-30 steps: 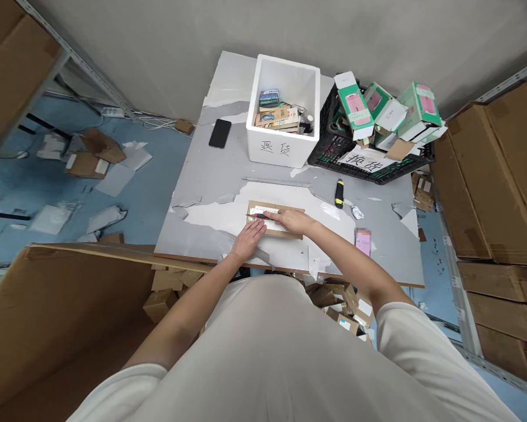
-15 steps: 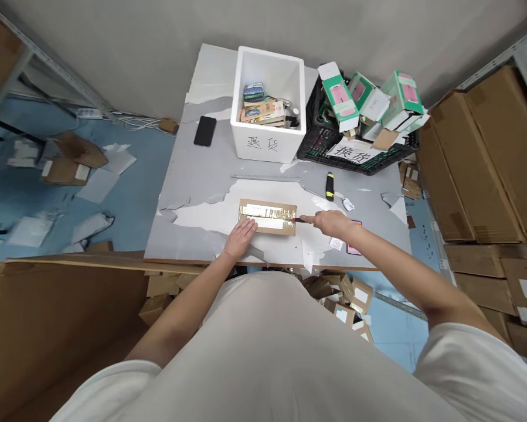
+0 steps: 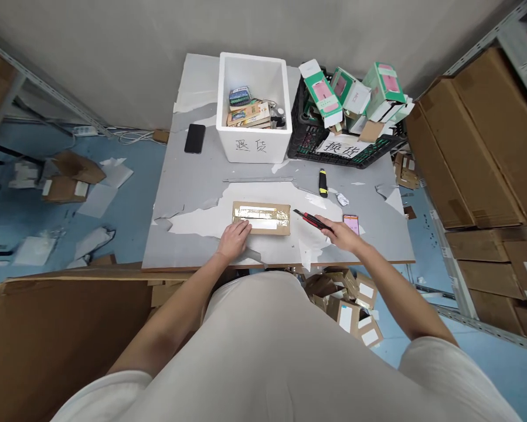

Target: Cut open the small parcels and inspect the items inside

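A small cardboard box [image 3: 282, 227] with shiny tape and white labels lies flat on the table in front of me. My left hand [image 3: 234, 239] grips its near left corner, fingers over the top; the thumb's place is hard to make out. My right hand [image 3: 340, 234] is closed around a red and black box cutter [image 3: 310, 219]. The cutter's tip points left, just short of the box's right end and apart from it. Close behind the right hand lies a phone with a lit screen [image 3: 351, 223].
A white foam bin [image 3: 254, 143] with small packages and a black crate [image 3: 296, 135] of green boxes stand at the back. On the table [image 3: 175, 187] are a dark phone [image 3: 195, 139], a yellow-black cutter [image 3: 323, 183] and crumpled paper [image 3: 342, 200]. A large carton [image 3: 70, 340] stands at left.
The right hand has drawn the box cutter back from the box's right end, so the cutter now shows in full. The left hand's fingers have bunched at the near left corner.
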A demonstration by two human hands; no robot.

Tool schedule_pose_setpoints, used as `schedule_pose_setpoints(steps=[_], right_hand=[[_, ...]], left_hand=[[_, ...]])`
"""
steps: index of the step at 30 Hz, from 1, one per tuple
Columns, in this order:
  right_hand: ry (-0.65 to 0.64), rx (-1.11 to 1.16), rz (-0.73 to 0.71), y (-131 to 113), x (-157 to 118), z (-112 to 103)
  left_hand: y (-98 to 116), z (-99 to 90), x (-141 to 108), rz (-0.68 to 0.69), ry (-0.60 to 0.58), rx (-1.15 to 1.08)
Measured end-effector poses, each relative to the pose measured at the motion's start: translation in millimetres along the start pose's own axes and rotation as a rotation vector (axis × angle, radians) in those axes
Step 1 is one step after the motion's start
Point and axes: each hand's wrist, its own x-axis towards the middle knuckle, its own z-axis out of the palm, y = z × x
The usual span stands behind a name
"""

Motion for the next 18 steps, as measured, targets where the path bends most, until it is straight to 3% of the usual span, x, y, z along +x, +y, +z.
schedule_pose_setpoints(steps=[4, 8, 13, 18], right_hand=[[0.169, 0.681, 0.244, 7.1, -5.3, 56.7], [0.210, 1.020, 0.235, 1.1, 1.7, 98.8], [0.184, 1.142, 0.199, -3.7, 5.6, 111.6], [0.156, 1.168, 0.196, -2.2, 8.5, 110.0]], left_hand=[[1.7, -20.0, 22.1, 0.040, -0.066, -0.002], [2.5, -27.6, 50.9, 0.017, -0.114, 0.064], [4.7, -26.1, 66.4, -0.029, -0.247, 0.074], [4.6, -25.8, 66.1, -0.052, -0.262, 0.046]])
